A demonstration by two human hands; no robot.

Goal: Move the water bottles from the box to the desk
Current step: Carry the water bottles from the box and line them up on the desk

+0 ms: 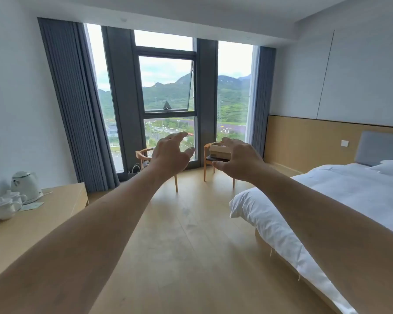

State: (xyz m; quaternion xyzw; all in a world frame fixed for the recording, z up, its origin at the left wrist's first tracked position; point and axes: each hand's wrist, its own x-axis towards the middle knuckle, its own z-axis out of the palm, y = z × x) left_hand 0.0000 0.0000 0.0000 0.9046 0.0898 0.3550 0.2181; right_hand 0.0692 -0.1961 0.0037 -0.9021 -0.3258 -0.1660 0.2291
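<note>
Facing a bed [349, 189] on the right, desk [43, 218] on the left, box [218, 150] on a far chair [210, 164] by the window; bottles not visible. Left hand [168, 155] and right hand [241, 159] raised, fingers spread, holding nothing. Advice: walk close before reaching, then grip one bottle per hand.

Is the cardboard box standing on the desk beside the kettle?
No, the cardboard box sits on a wooden chair by the window, far from the desk where the kettle stands.
</note>
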